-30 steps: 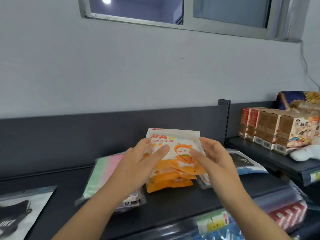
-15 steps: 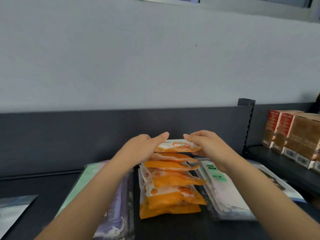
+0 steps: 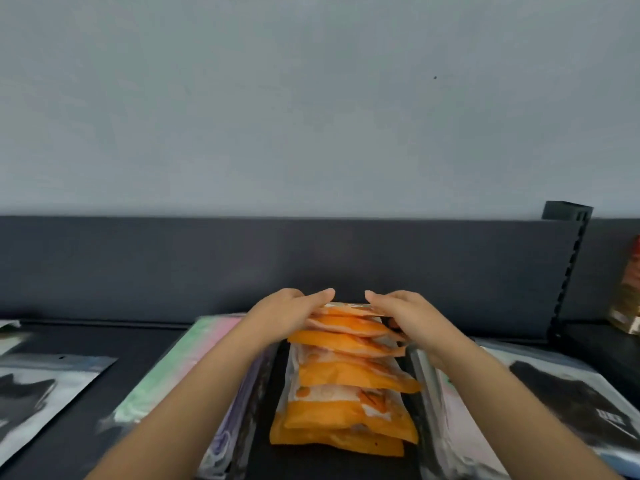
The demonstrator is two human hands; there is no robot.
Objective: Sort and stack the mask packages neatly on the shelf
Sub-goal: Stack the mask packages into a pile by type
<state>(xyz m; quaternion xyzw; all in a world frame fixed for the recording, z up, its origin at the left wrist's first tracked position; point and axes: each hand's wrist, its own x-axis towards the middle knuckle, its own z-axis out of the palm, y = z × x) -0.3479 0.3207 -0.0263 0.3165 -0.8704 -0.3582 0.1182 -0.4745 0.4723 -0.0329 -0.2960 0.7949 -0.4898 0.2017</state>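
I have my left hand (image 3: 291, 310) and right hand (image 3: 405, 313) laid with straight fingers on the top of the orange mask packages (image 3: 346, 375), curled round nothing that I can see. The pile sits mid-shelf (image 3: 149, 344), fanned toward me, not square. I judge orange gathered but needing squaring; the pastel packs (image 3: 194, 358) left, clear packs (image 3: 450, 393) right and black-mask packs (image 3: 571, 393) look unfinished.
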